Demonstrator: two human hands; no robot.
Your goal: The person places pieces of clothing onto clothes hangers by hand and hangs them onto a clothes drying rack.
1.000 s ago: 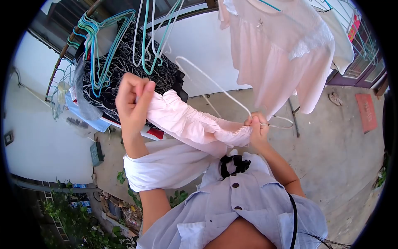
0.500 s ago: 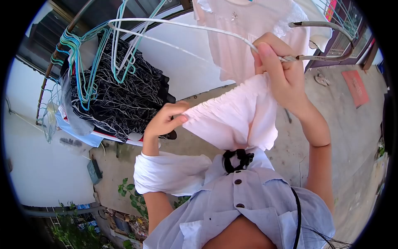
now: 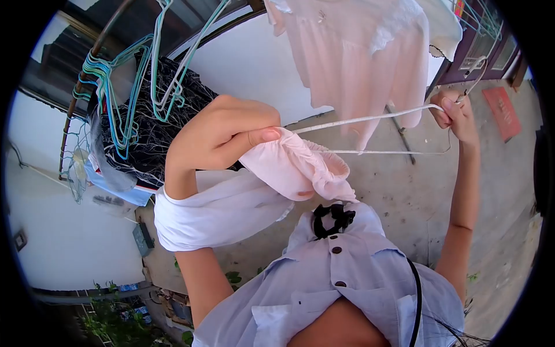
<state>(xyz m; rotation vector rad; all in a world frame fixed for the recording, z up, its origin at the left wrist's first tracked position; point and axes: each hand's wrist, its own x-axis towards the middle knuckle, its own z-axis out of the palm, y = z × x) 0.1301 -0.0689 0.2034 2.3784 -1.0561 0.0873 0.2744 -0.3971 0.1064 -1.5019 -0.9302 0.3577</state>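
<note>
My left hand is closed on a pale pink garment with an elastic waist, its thumb pressed on the gathered edge. At the right, my right hand grips a white wire hanger close to its hook. The hanger's far end reaches the pink garment beside my left hand; the cloth and hand hide its tip. Draped round my left forearm is a white cloth.
Green and white hangers hang from a rusty rail at the left, near a black patterned garment. A sheer pink top hangs ahead. A red mat lies on the concrete floor.
My right hand has moved right with the hanger, away from the pink garment. The hanger's far end now points left to the garment. My left hand has risen and turned, bunching the waistband.
</note>
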